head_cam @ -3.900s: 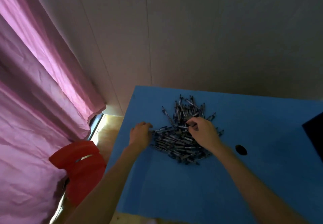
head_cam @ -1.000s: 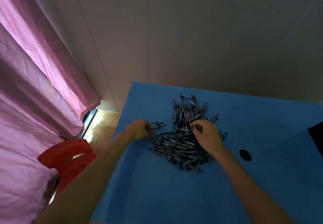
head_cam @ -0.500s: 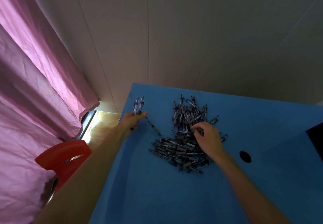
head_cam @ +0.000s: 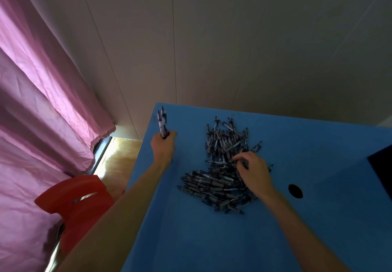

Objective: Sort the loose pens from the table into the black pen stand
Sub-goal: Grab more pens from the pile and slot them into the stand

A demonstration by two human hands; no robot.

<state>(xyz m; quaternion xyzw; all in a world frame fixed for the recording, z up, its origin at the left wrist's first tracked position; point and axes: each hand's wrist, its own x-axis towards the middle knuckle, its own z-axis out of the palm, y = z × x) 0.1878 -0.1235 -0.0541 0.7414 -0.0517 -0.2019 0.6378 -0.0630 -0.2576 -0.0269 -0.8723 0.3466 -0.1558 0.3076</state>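
here the left hand (head_cam: 163,147) grips a small upright bundle of pens (head_cam: 162,121) near the blue desk (head_cam: 191,240) corner, likely gathering a batch to carry together. the right hand (head_cam: 253,171) curls into the one big pile of pens (head_cam: 220,172), pinching another; far too many to count. two hands, one pile; the black pen stand isn't plainly visible.
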